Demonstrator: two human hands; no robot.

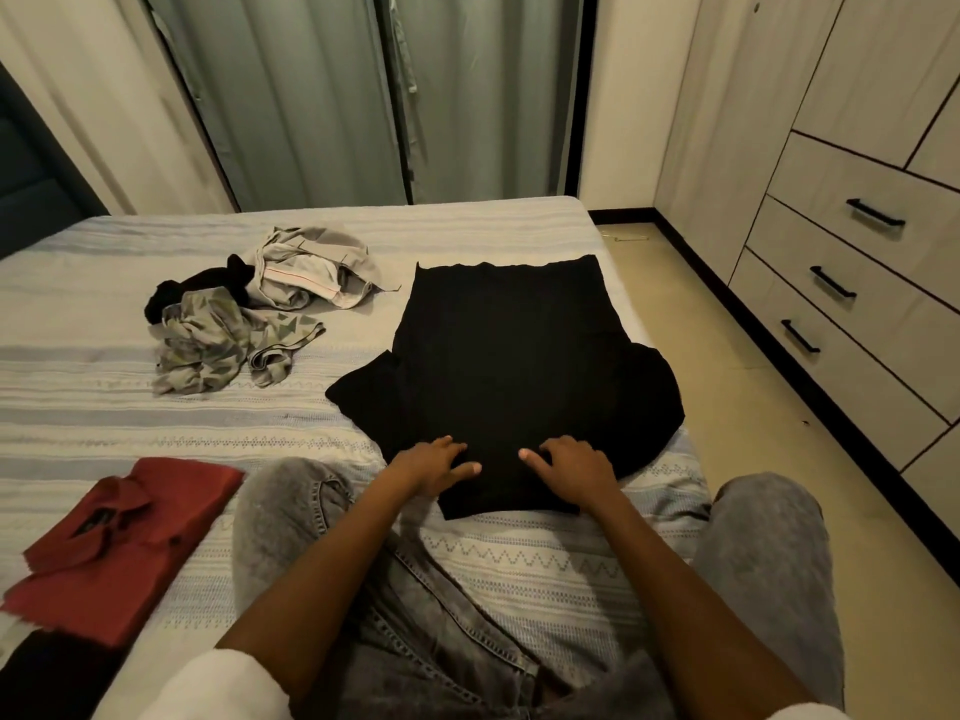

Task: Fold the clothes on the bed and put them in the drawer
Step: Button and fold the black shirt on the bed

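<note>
Hands flat on cloth, mid-fold: I watch from my remote seat as the left hand (434,462) and the right hand (574,470) press on the near end of a black knit T-shirt (506,366) spread face down on the grey-and-white striped bedspread (78,356). Both hands lie palm down, fingers spread and nearly straight, thumbs pointing toward each other, gripping nothing. The forearms reach out between the person's grey-jeaned knees.

The shirt sits close to the bed's right edge, and its right sleeve bulges toward that edge. I judge that a hard sweep or a careless flip could drag it over the side onto the tiled floor (753,387). The soft knit may also bunch under the palms, leaving creases in the fold.

A folded dark red collared shirt (124,537) rests at the near left. A loose heap of unfolded grey and black clothes (249,309) lies well apart at the far left. The pale wooden drawers with black bar handles (857,283) stand shut to the right, across the floor.
</note>
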